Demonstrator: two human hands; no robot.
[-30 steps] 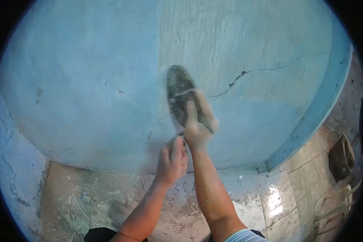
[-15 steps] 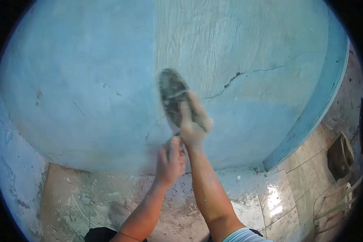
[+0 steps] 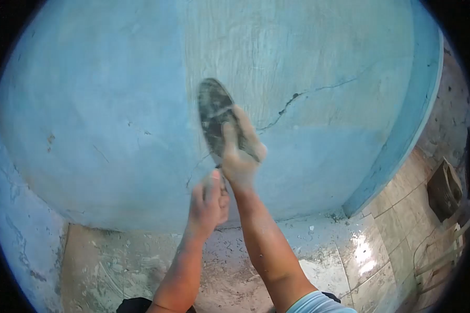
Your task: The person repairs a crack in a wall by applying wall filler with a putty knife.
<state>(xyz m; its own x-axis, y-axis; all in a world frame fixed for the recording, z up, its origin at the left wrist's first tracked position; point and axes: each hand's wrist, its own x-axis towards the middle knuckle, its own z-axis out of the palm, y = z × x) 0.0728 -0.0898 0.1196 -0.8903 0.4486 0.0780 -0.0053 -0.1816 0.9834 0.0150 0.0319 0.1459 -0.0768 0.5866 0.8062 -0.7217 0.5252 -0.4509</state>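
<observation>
A dark, long oval tool [image 3: 212, 104] with pale smears is held up against the wall, its rounded end pointing up and slightly left. Motion blur hides its exact kind. My right hand [image 3: 242, 156] grips its lower right part, with the thumb lying over the face and the fingers along the right edge. Just below and to the left, my left hand [image 3: 209, 201] is closed around the tool's narrow lower end. Behind the tool, the wall [image 3: 115, 94] is smooth blue on the left and streaked pale green at the upper right.
A dark crack [image 3: 282, 109] runs across the wall to the right of the tool. Dust and flakes cover the tiled floor [image 3: 136, 255] along the wall's base. A dark container [image 3: 444, 193] and a pale frame [image 3: 444, 263] stand at the right.
Both hands and the tool have shifted a little left and up in view, and the wall has shifted left too. The grip looks the same.
</observation>
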